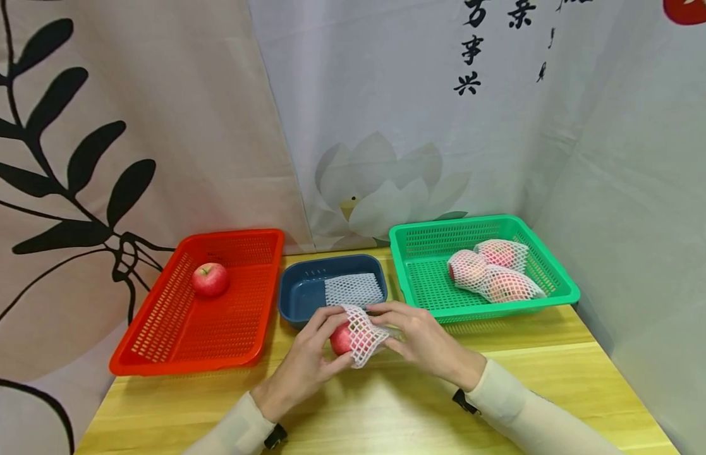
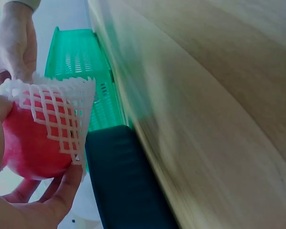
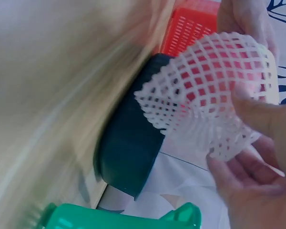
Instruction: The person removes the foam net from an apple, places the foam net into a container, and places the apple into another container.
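Observation:
A red apple is partly covered by a white foam net sleeve, held over the front of the table. My left hand grips the apple from its left side, thumb below and fingers above. On the other side my right hand pinches the net between thumb and fingers. In the left wrist view the apple is bare on its near side, with the net over the far side. The right wrist view shows the net spread over the apple, its loose end bunched.
A red basket with one bare apple stands left. Behind the hands, a blue tray holds white nets. At right, a green basket contains 3 netted apples. A printed cloth hangs behind.

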{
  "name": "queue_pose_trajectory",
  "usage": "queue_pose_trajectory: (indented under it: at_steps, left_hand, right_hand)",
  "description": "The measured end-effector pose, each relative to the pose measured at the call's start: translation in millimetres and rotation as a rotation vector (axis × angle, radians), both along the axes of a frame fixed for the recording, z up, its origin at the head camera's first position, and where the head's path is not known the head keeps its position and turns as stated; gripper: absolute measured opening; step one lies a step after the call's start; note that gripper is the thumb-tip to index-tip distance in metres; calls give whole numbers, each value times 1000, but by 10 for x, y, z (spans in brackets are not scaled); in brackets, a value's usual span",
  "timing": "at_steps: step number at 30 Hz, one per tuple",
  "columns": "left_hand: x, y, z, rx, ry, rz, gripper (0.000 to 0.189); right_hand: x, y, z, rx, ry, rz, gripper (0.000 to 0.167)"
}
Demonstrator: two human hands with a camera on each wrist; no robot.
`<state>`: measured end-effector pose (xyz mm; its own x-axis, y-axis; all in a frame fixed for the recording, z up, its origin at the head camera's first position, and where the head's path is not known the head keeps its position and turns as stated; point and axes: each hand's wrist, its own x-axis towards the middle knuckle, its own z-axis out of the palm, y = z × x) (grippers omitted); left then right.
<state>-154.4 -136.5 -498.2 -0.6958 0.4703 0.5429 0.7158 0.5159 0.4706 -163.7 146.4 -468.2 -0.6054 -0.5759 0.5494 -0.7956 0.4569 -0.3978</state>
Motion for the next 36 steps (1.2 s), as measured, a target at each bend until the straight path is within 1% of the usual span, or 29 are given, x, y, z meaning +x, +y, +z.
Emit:
queue_pose_trajectory:
  at_steps: [2,4,8,11,16,22,24,30,33,36]
  left_hand:
    - [7,-11,2,1,-6,2,63]
    - [8,-18,3,6,-2,6,61]
    - [5,-30,4,29,23,20,60]
    - [7,-34,4,40,36,30,59]
    - [25,-32,18,43,34,40,56]
    - [49,-35,38,41,27,55,56]
    - [56,-35,38,40,21,55,56]
    - [65,-42,31,44,24,57,57]
    - [75,-51,47,44,16,64,57]
    - [92,-63,67,37,-5,68,57]
  right_hand:
    - [-6,4,25,-14,13,15,35]
    - [-10,1,44,-26,25,30,34]
    - [-19,-21,63,-25,37,41,46]
    - [-17,-30,69,-22,12,49,53]
    - [6,-18,83,-26,-47,53,45]
    - [26,-30,94,-34,-93,53,47]
    - [25,-36,93,-40,-92,51,44]
    - [12,-51,128,-34,-54,26,23]
    - [7,-59,153,-20,-45,13,19]
    - [7,-64,165,-7,-50,8,19]
